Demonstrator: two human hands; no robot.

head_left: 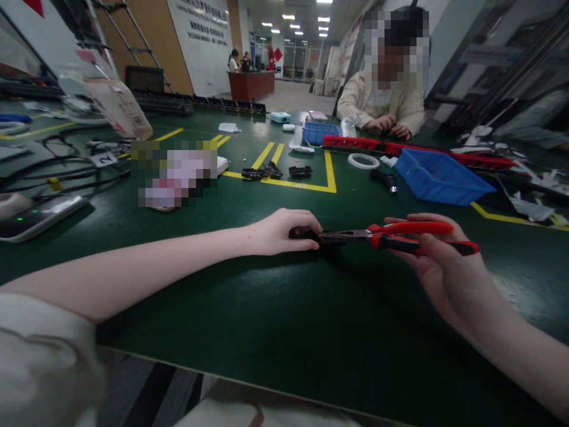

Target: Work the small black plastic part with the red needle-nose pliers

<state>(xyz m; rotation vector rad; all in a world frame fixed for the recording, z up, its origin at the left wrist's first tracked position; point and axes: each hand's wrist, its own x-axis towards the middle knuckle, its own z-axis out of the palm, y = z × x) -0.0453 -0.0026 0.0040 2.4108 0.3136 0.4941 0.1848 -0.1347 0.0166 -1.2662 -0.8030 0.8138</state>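
My left hand is closed around a small black part just above the green table. Fingers cover much of the part, so its exact kind does not show. From the right, my right hand grips long-nose pliers with red and black handles. The metal jaws of the pliers point left and meet the black part at the left fingertips. Whether the jaws are clamped on it is too small to tell. Farther back lie several similar black pieces inside a yellow-taped outline.
A blue bin, a white ring and a black cylindrical item sit at the right. Leftward are a pixelated flat object, black cables and a white device. Across the table sits a person.
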